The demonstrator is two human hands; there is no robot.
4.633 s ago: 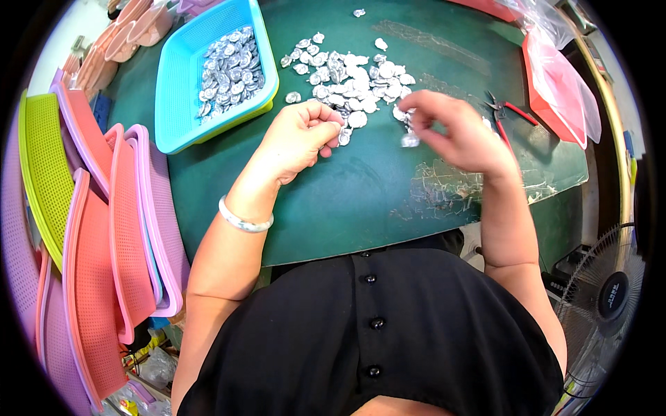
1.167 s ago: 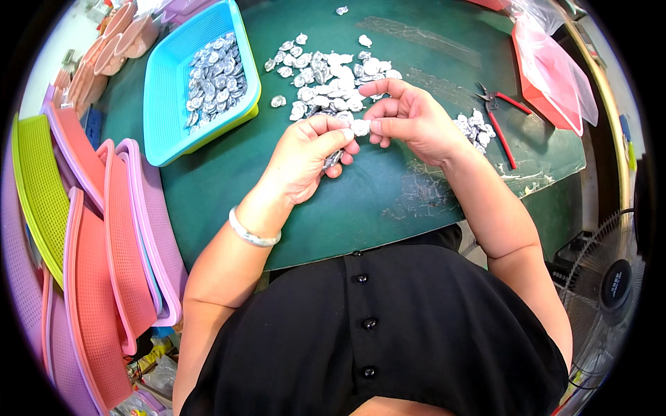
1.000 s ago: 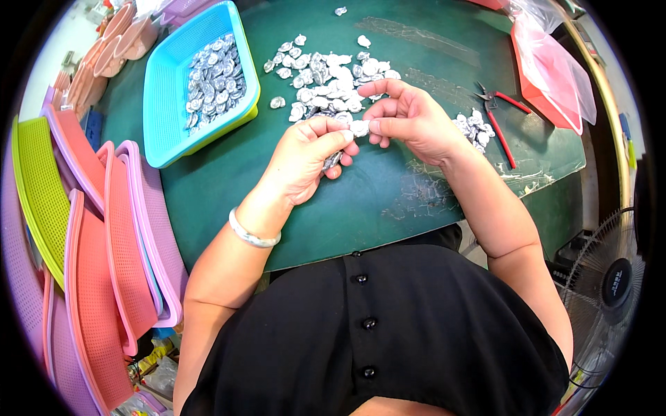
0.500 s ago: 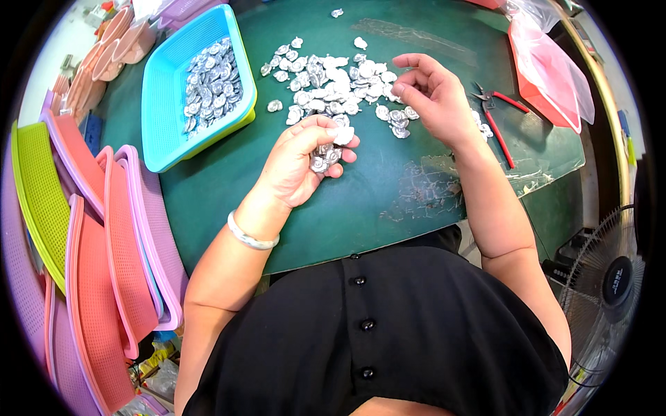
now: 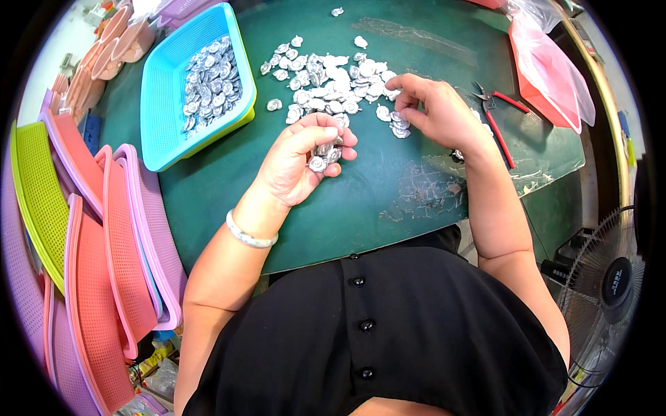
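Observation:
Several small silver rose-shaped metal pieces (image 5: 319,163) are cupped in my left hand (image 5: 291,158), its fingers curled round them. My right hand (image 5: 438,114) hovers at the right side of a loose pile of the same pieces (image 5: 333,83). Its index finger and thumb are apart and I see nothing between them; the other fingers are partly hidden. Just beside its fingertips lies a small cluster of pieces (image 5: 399,127). Under the right wrist, one piece (image 5: 457,156) is partly covered.
A blue basket (image 5: 159,104) with many silver pieces stands at the left, set in a green one. Red-handled pliers (image 5: 496,125) lie right of my right hand, near a red bin (image 5: 538,76) lined with plastic. Stacked baskets (image 5: 90,277) fill the left; a fan (image 5: 614,281) stands right.
My right hand has moved down and slightly right, toward the small cluster. The piece that stuck out at my left thumb now sits lower among the others in that hand.

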